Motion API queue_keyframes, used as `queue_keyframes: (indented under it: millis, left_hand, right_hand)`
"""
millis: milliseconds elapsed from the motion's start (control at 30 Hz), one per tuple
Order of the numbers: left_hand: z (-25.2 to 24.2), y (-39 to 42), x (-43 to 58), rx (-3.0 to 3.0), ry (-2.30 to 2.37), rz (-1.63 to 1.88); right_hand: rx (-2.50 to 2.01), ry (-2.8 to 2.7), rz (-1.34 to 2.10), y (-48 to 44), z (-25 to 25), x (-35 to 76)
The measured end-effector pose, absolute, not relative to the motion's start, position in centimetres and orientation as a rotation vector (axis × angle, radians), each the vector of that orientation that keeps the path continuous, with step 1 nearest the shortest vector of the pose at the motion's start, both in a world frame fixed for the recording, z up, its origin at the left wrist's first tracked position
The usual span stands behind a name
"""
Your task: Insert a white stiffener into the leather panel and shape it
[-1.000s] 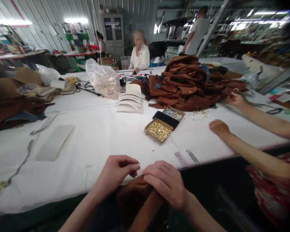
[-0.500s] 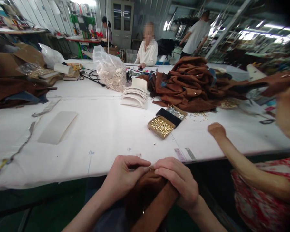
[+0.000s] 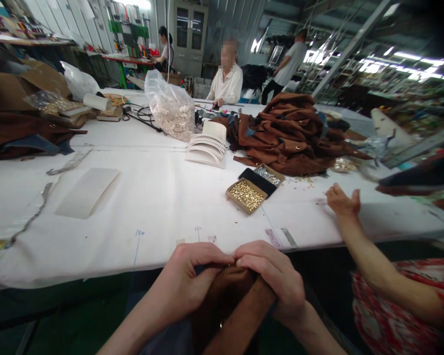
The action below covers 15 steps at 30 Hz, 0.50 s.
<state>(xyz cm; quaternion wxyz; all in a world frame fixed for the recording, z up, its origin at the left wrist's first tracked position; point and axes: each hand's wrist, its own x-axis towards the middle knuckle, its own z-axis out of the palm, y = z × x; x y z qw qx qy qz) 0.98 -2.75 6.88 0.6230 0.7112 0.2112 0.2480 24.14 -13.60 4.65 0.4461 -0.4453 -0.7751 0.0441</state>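
At the table's near edge my left hand (image 3: 198, 273) is closed, its thumb and fingers pinching the upper edge of a brown suede-like garment (image 3: 240, 315). My right hand (image 3: 272, 273) is wrapped round the same edge from the other side, and the fingertips of both hands nearly meet. Whatever small part lies between the fingertips is mostly hidden. A wide strap of the garment slants down below my right hand, and a small shiny metal fitting (image 3: 222, 324) shows beside it. Further forward on the table stands an open box of small gold-coloured metal fittings (image 3: 247, 195).
A box of silver fittings (image 3: 269, 174) adjoins the gold one. Behind lie a heap of brown garments (image 3: 292, 133), stacked white curved pieces (image 3: 206, 145) and a plastic bag (image 3: 170, 106). A co-worker's hand (image 3: 342, 199) hovers at right. Another person (image 3: 227, 81) sits across the white table (image 3: 151, 197).
My fingertips have drawn closer together, covering a small metal piece seen between them before. At right, the co-worker's near hand has opened and the brown garment in their other hand has swung down rightward.
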Motion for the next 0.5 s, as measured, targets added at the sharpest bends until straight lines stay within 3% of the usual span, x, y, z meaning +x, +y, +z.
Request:
queue_keyframes:
  millis: [300, 400, 500]
  left_hand:
    - [10.3, -2.1, -1.4, 1.703, 0.334, 0.486]
    - [8.8, -1.7, -1.1, 1.721, 0.264, 0.437]
    - [6.5, -1.5, -0.1, 1.646, 0.515, 0.465]
  right_hand:
    - [-1.151, -1.939, 0.082, -13.2, 6.0, 23.1]
    - [-1.158, -2.006, 0.057, -12.1, 5.2, 23.4]
    - [-1.152, -1.998, 0.121, -10.5, 4.7, 24.2]
